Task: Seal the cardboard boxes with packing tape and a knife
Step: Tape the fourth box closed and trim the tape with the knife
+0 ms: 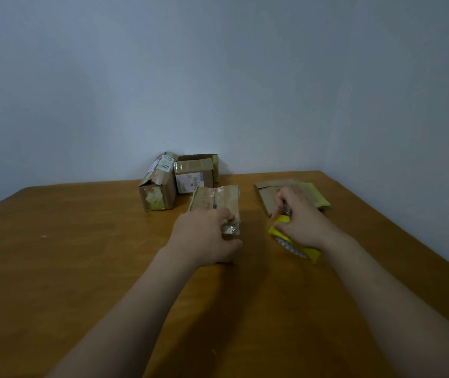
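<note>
A long flat cardboard box (215, 201) with old tape on its top lies in the middle of the wooden table (81, 255). My left hand (204, 238) grips its near end, thumb and fingers curled round the edge, where a strip of clear tape crinkles. To the right, my right hand (297, 218) holds a small metal knife (286, 211) with curled fingers. It rests on a yellow roll of packing tape (294, 245) lying on the table. The blade is mostly hidden by my fingers.
Two cardboard boxes stand at the back by the wall: a torn one (157, 186) on the left and a taped one with a label (194, 173) beside it. Flattened cardboard and a yellow-green mailer (310, 195) lie behind my right hand. The table's right edge (408, 230) runs diagonally.
</note>
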